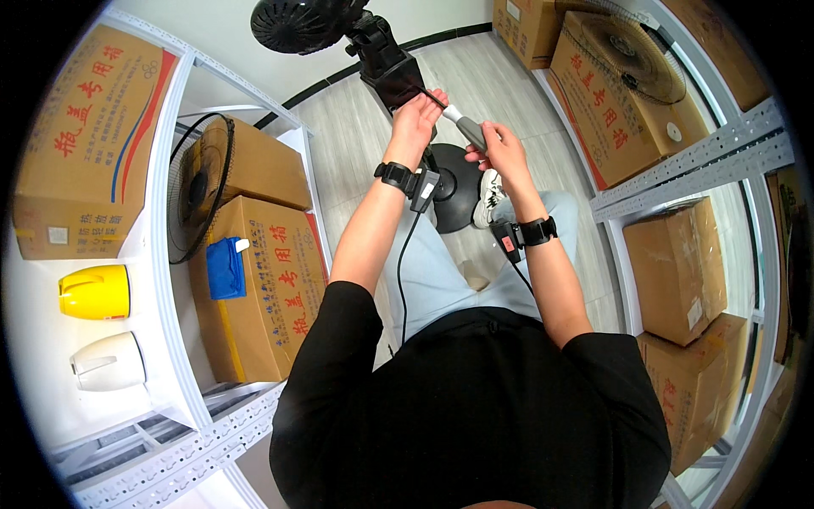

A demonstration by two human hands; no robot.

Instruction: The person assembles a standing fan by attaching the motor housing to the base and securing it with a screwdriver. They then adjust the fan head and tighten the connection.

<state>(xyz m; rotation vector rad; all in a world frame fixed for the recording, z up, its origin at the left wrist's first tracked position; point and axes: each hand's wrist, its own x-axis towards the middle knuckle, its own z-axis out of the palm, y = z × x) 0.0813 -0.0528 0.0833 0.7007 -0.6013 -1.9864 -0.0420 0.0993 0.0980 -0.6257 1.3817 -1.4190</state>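
A black pedestal fan [392, 78] without its grille and blades stands in front of me, its motor head [297, 24] at the upper left and its round base [454, 193] on the floor. My right hand [500, 151] is closed round the grey handle of a screwdriver [471, 132]. The dark shaft slants up and left from a white collar toward the fan's black post. At that shaft my left hand [414, 120] has its fingers drawn together, close against the post. The tool's tip and any screw there are too small to make out.
A shelf on the left holds cartons [263, 280], a round black fan grille [202, 188], a blue packet [225, 268], a yellow jug [95, 293] and a white jug [110, 362]. On the right rack are more cartons [676, 271] and another grille [623, 51]. Cables hang from both wrist straps.
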